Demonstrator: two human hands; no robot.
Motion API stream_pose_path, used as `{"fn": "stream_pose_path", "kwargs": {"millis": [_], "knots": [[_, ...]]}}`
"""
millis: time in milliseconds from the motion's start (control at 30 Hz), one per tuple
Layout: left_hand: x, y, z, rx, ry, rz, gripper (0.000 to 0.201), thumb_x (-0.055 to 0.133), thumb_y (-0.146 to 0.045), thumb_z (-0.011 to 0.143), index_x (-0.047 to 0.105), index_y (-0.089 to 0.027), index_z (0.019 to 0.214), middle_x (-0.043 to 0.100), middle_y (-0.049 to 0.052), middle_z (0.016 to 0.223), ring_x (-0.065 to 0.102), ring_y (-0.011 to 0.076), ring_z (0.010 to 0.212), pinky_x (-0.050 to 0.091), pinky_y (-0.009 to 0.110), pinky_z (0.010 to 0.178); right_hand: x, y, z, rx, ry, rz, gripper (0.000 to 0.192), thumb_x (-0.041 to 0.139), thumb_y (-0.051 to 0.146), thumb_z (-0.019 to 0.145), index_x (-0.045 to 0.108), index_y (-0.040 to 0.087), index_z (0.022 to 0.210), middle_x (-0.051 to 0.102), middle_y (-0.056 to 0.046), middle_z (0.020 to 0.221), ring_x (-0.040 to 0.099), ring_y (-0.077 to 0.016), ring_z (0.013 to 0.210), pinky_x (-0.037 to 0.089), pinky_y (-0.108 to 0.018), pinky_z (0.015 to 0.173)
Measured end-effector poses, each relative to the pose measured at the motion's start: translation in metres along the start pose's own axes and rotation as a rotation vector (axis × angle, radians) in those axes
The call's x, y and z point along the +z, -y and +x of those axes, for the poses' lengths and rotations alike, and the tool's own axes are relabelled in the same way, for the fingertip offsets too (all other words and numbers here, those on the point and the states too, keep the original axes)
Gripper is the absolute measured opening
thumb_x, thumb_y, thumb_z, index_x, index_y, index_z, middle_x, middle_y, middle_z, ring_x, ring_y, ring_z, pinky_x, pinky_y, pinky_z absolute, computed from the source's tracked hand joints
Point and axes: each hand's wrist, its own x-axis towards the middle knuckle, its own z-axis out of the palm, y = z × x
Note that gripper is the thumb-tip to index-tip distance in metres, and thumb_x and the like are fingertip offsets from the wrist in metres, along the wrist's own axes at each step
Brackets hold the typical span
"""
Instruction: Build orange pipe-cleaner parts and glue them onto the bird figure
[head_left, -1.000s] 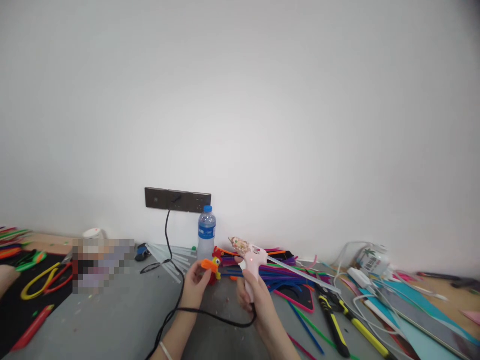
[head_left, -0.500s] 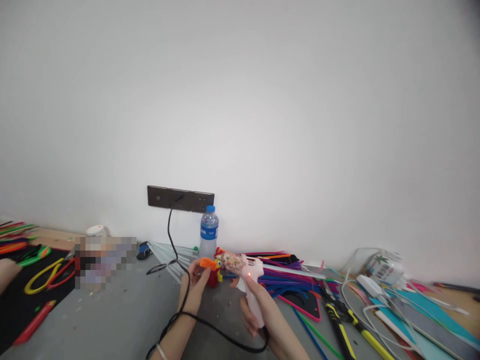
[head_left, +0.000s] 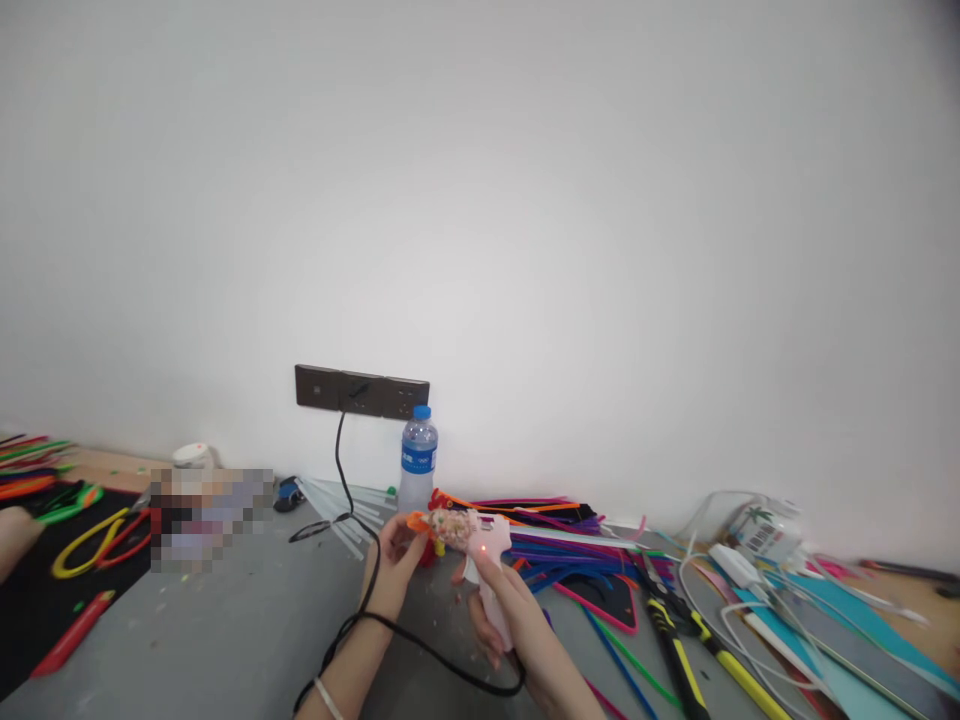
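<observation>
Nearest in, the black power cord point(head_left: 420, 640) loops across the left forearm and drapes slack under both wrists before running up to the wall socket strip point(head_left: 362, 391); a sharp pull on it could drag the tool off aim or tip things over. Right hand point(head_left: 501, 612) is wrapped around the grip of the pink glue gun point(head_left: 480, 548), fingers closed on the handle, red indicator lit so probably hot. Left hand point(head_left: 394, 565) pinches the small orange and red craft piece point(head_left: 421, 530) between thumb and fingertips, just above the grey table point(head_left: 225, 640), centre of the scene. Nozzle sits right against that piece, touching or nearly; can't tell which. Main risk: left fingertips are just beside the nozzle, so a slip or a glue drip likely burns them. Right of the hands, piled pipe cleaners point(head_left: 570, 545) and yellow-handled cutters point(head_left: 675, 640) crowd the table; stray glue strings could foul them. Further back, water bottle point(head_left: 418, 470) stands upright near the cord path, so a snagged cord could knock it over.
</observation>
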Motion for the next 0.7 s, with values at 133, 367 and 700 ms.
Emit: {"fn": "stream_pose_path", "kwargs": {"millis": [133, 367, 700], "knots": [[0.001, -0.0027, 0.0001, -0.019, -0.021, -0.019, 0.031, 0.08, -0.041, 0.063, 0.072, -0.015, 0.078, 0.075, 0.007, 0.077, 0.066, 0.0206, 0.072, 0.05, 0.025, 0.061, -0.0034, -0.0058, 0.004, -0.006, 0.006, -0.021, 0.066, 0.053, 0.076, 0.072, 0.062, 0.013, 0.09, 0.038, 0.009, 0.03, 0.031, -0.0086, 0.023, 0.027, -0.021, 0.03], [0.0011, -0.0033, 0.0007, -0.026, -0.011, -0.031, 0.026, 0.08, -0.034, 0.064, 0.072, -0.015, 0.079, 0.074, 0.005, 0.077, 0.065, 0.0197, 0.072, 0.049, 0.024, 0.06, -0.0037, -0.0083, 0.0058, -0.007, 0.006, -0.036, 0.068, 0.053, 0.079, 0.068, 0.062, 0.014, 0.086, 0.038, 0.009, 0.031, 0.032, -0.0093, 0.024, 0.03, -0.023, 0.032], [0.0005, -0.0067, -0.0004, -0.006, -0.033, -0.004, 0.024, 0.078, -0.033, 0.064, 0.07, -0.015, 0.079, 0.074, 0.006, 0.077, 0.065, 0.0201, 0.072, 0.05, 0.025, 0.061, -0.0022, -0.0037, 0.0039, -0.015, 0.012, -0.058, 0.064, 0.052, 0.078, 0.07, 0.057, 0.015, 0.084, 0.038, 0.01, 0.029, 0.03, -0.0076, 0.022, 0.026, -0.019, 0.029]]}}
